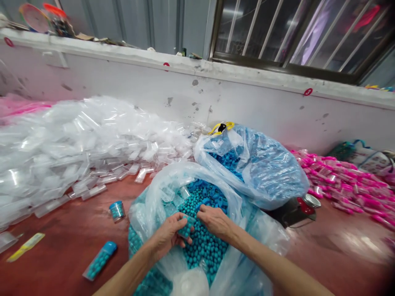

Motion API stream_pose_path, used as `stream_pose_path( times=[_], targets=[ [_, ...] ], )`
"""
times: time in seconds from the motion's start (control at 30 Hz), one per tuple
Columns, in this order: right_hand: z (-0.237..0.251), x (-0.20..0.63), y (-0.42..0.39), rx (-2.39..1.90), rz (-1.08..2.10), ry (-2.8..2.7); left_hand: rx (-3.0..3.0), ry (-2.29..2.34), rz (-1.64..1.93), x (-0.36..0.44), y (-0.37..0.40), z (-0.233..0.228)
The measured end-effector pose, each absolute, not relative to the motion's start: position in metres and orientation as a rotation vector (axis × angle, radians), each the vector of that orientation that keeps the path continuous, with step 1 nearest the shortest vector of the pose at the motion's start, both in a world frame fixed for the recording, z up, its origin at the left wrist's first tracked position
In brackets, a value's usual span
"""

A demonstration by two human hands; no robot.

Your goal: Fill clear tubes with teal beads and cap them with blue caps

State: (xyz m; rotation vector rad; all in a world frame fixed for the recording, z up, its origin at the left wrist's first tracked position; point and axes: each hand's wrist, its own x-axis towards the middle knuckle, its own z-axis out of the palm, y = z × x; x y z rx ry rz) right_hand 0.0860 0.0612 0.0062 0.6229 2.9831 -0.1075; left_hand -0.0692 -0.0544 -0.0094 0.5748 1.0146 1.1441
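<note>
My left hand [173, 232] is closed around a clear plastic container [186, 227] with teal beads in it. Close to its right, my right hand [214, 221] has its fingers bent together over the beads; what they pinch, if anything, is hidden. Both hands are above an open plastic bag [154, 193] full of small round teal beads [210, 250]. Blue caps [217, 199] lie on the beads at the back of the bag, and a few clear empty containers [168, 195] rest at its left side.
Two filled, blue-capped containers [100, 260] [117, 210] are on the red table [61, 238], near a yellow cutter [26, 247]. Clear containers [101, 144] heap at left. A bag of blue pieces [268, 164] leans behind; pink filled containers [342, 181] pile at right.
</note>
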Motion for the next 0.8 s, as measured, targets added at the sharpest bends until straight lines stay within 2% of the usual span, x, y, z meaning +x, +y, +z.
stream_pose_path(
  times=[0.2, 0.5, 0.57, 0.7, 0.8],
  targets=[
    [0.022, 0.103, 0.076, 0.934, -0.138, 3.02, 0.533, 0.995, 1.2, -0.075, -0.056, -0.016],
    [-0.001, 0.06, 0.085, 0.936, -0.401, 3.038, 0.583, 1.072, 1.175, -0.071, -0.057, -0.019],
    [0.001, 0.063, 0.087, 1.013, -0.612, 3.061, 0.584, 1.084, 1.175, -0.07, -0.056, -0.02],
    [0.001, 0.071, 0.084, 1.234, -1.24, 2.859, 0.59, 1.101, 1.17, -0.068, -0.055, -0.017],
    [-0.005, 0.08, 0.08, 1.242, -1.296, 2.702, 0.58, 1.11, 1.172, -0.067, -0.056, -0.013]
  ],
)
